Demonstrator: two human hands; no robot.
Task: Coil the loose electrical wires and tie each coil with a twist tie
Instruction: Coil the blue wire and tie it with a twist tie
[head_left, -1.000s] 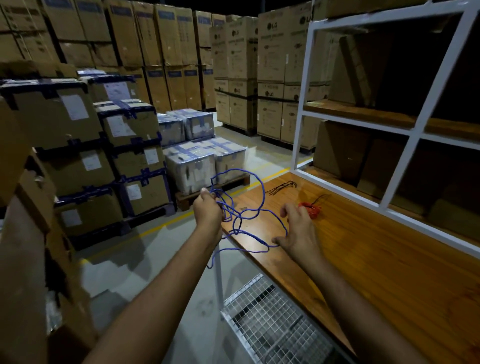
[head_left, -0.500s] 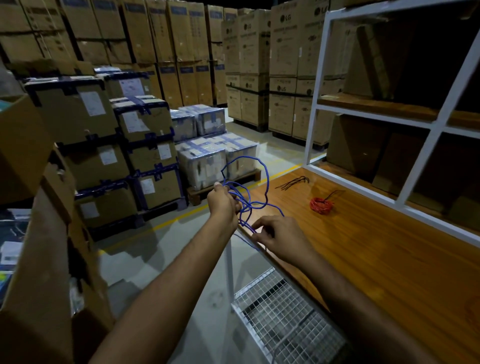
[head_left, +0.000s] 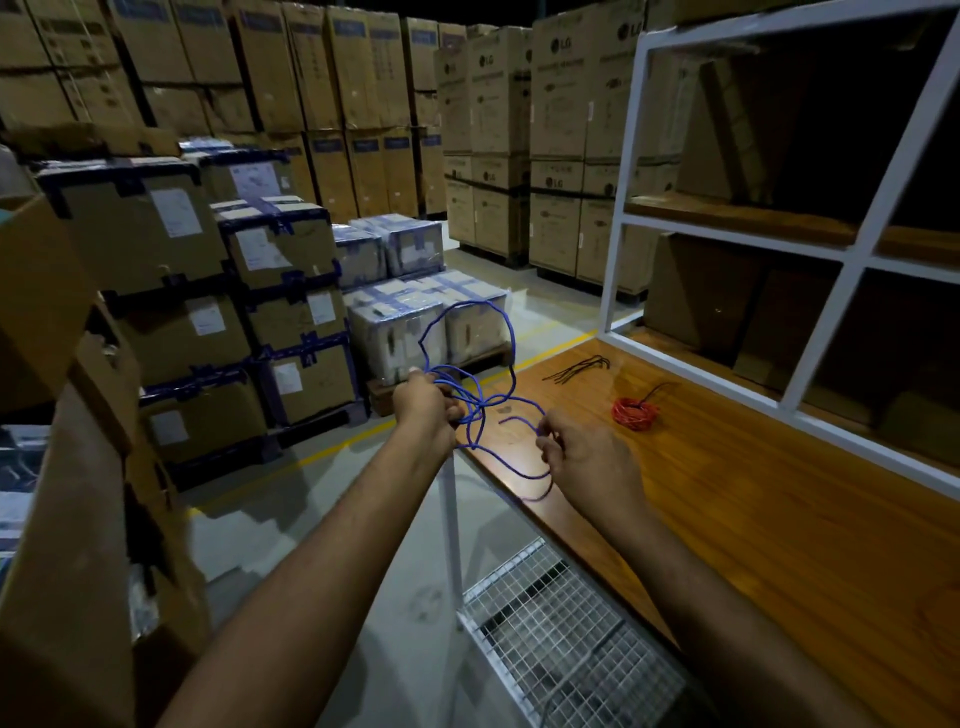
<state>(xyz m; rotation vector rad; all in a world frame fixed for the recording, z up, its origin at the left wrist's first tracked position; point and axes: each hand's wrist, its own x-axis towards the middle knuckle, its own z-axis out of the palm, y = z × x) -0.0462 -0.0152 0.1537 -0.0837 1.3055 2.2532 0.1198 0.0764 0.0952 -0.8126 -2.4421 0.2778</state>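
Observation:
A blue wire (head_left: 511, 343) hangs in loose loops over the left end of the wooden table (head_left: 779, 519). My left hand (head_left: 423, 410) grips the gathered loops at the table's edge. My right hand (head_left: 587, 457) pinches a free length of the same wire just above the tabletop, with one loop drooping below it. A red wire coil (head_left: 635, 413) with a black tie sticking out lies on the table beyond my right hand. Several black twist ties (head_left: 576, 369) lie farther back near the table's far end.
A white metal shelf frame (head_left: 618, 208) rises along the back of the table. A wire-mesh shelf (head_left: 561, 649) sits below the table front. Stacked cardboard boxes (head_left: 156, 234) and wrapped pallets (head_left: 415, 322) stand left across the floor aisle.
My right hand has moved right and away from my left hand, drawing a length of blue wire out over the table. The left hand keeps its hold on the loops.

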